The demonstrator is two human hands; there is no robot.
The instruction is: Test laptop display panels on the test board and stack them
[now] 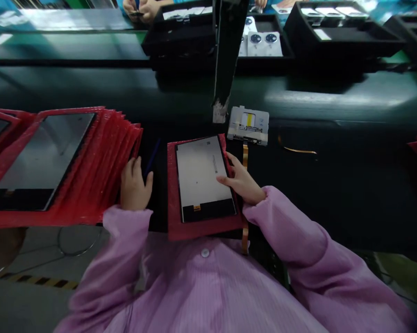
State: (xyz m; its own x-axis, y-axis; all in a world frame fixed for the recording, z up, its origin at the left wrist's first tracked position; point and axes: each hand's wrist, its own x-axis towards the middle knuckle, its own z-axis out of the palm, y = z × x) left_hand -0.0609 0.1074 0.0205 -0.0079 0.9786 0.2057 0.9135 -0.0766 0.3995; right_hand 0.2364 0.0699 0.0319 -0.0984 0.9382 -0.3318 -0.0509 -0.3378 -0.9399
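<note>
A display panel with a pale back lies on a red bubble-wrap sheet right in front of me. My right hand rests on the panel's right edge, thumb laid on its surface and fingers spread. My left hand sits at the right edge of a fanned stack of red bubble-wrap sleeves, fingers curled loosely against the stack. A dark panel lies on top of that stack. A thin blue pen-like tool lies on the bench just right of my left hand.
A small white fixture with a yellow strip stands beyond the panel. A dark post rises behind it. Black trays with white parts line the far side, where another person's hands work. An orange flex strip lies to the right.
</note>
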